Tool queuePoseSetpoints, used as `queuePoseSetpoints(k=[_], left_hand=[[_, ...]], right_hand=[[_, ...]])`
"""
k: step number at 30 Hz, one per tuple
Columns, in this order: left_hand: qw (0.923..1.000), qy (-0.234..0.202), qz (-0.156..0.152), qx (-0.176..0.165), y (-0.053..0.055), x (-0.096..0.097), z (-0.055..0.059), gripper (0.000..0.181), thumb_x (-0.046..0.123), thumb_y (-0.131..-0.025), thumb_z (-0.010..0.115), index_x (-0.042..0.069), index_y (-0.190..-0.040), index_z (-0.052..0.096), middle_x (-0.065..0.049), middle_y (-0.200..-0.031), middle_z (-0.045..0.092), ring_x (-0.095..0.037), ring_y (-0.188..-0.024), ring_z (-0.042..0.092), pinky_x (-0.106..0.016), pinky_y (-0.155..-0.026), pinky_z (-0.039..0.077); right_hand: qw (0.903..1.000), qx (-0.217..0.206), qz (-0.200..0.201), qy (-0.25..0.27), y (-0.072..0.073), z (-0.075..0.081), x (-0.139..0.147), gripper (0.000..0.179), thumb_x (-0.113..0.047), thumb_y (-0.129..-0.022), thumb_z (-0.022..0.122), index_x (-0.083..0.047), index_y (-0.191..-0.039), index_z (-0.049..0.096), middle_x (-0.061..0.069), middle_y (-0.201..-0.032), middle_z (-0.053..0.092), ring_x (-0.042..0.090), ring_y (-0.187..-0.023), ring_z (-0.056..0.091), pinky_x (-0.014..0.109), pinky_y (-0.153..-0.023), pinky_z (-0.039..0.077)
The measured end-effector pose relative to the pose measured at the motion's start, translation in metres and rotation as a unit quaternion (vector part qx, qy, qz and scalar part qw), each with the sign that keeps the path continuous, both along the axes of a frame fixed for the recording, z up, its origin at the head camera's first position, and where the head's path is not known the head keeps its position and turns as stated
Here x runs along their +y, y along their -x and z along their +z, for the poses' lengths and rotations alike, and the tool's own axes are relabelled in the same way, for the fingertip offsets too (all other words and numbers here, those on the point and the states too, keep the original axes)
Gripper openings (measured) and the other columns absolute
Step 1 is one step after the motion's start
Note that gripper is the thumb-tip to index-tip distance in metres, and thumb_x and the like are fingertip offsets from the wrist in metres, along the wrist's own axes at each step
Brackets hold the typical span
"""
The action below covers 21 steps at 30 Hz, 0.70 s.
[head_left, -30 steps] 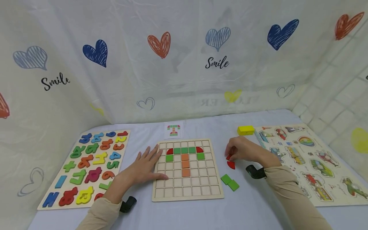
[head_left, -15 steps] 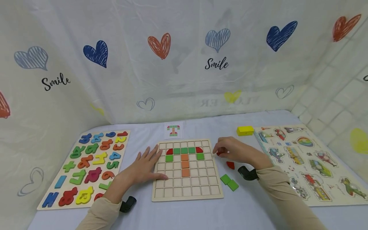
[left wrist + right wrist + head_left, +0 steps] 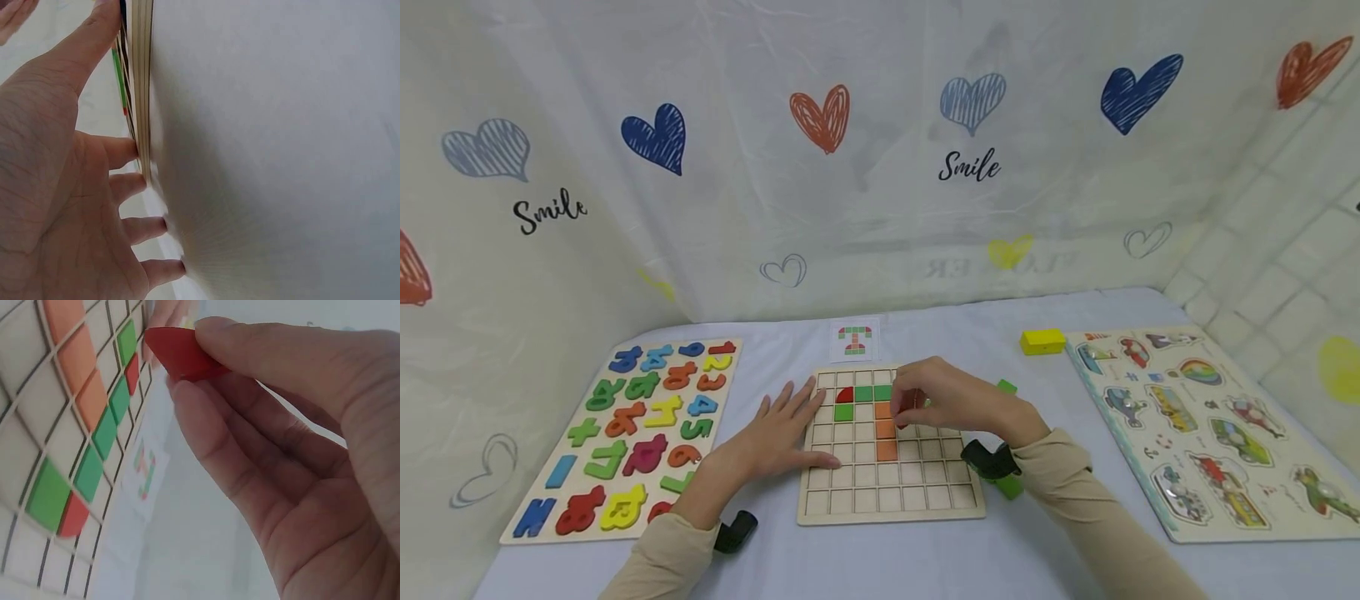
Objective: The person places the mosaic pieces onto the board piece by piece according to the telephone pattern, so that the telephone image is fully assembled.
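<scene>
My right hand (image 3: 958,400) pinches a red quarter-circle tile (image 3: 187,355) between thumb and fingertips, over the gridded wooden board (image 3: 887,512). It covers the right part of the pattern in the head view. My left hand (image 3: 778,433) rests with spread fingers along the board's left edge, its thumb lying over the grid. On the board, green squares (image 3: 863,393) form a row, with a red quarter-circle tile (image 3: 846,395) at its left end. A light green square (image 3: 844,412) sits below that end, and orange squares (image 3: 886,429) run down in a column.
A pattern card (image 3: 854,340) lies behind the board. Green tiles (image 3: 1011,487) show partly beside my right wrist; another green piece (image 3: 1007,387) peeks out behind it. A yellow block (image 3: 1042,342) stands farther back. A number puzzle (image 3: 568,483) lies left, a picture puzzle (image 3: 1217,417) right.
My right hand has moved left from the loose pieces to over the board, carrying the red quarter-circle tile. My left hand has stayed in place.
</scene>
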<state>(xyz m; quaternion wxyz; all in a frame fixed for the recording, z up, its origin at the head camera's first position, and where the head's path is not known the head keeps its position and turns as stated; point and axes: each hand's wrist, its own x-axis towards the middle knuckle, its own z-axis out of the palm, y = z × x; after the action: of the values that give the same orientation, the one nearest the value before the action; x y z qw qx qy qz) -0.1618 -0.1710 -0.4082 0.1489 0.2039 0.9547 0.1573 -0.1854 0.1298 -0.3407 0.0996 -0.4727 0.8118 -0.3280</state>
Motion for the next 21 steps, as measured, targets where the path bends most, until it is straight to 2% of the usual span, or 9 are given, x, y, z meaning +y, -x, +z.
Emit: queuePoseSetpoints(k=[4, 10, 14, 21], left_hand=[[1.0000, 0.006, 0.000, -0.002, 0.000, 0.000, -0.001, 0.114, 0.075, -0.086, 0.068, 0.009, -0.167, 0.023, -0.015, -0.175, 0.008, -0.048, -0.159, 0.003, -0.072, -0.122, 0.006], [0.9999, 0.012, 0.000, 0.001, 0.000, 0.000, -0.001, 0.114, 0.076, -0.086, 0.067, 0.009, -0.167, 0.024, -0.015, -0.175, 0.008, -0.048, -0.159, 0.003, -0.073, -0.121, 0.007], [0.9999, 0.011, 0.000, 0.001, -0.001, 0.001, 0.000, 0.114, 0.076, -0.086, 0.067, 0.009, -0.167, 0.024, -0.016, -0.175, 0.009, -0.049, -0.158, 0.004, -0.073, -0.121, 0.007], [1.0000, 0.004, -0.001, 0.003, -0.001, 0.000, 0.001, 0.113, 0.074, -0.086, 0.068, 0.009, -0.167, 0.024, -0.016, -0.175, 0.009, -0.049, -0.158, 0.004, -0.073, -0.121, 0.007]], right_hand=[[0.9998, -0.006, 0.015, -0.006, -0.001, -0.004, -0.015, 0.010, 0.002, -0.090, 0.080, -0.006, -0.089, 0.074, -0.006, -0.086, 0.065, -0.001, -0.077, 0.062, 0.021, -0.074, 0.057], [0.9988, -0.022, 0.044, 0.002, -0.001, -0.015, -0.029, 0.009, 0.005, -0.091, 0.077, -0.002, -0.096, 0.080, 0.000, -0.089, 0.067, 0.004, -0.085, 0.068, 0.018, -0.079, 0.058], [0.9985, -0.042, 0.037, -0.004, -0.002, -0.023, -0.034, 0.012, 0.005, -0.093, 0.075, -0.001, -0.101, 0.081, 0.000, -0.091, 0.069, 0.004, -0.088, 0.069, 0.017, -0.081, 0.058], [0.9988, -0.035, 0.021, -0.028, -0.002, -0.033, -0.039, 0.012, 0.003, -0.092, 0.077, -0.003, -0.100, 0.083, -0.001, -0.091, 0.069, 0.002, -0.086, 0.067, 0.016, -0.080, 0.056]])
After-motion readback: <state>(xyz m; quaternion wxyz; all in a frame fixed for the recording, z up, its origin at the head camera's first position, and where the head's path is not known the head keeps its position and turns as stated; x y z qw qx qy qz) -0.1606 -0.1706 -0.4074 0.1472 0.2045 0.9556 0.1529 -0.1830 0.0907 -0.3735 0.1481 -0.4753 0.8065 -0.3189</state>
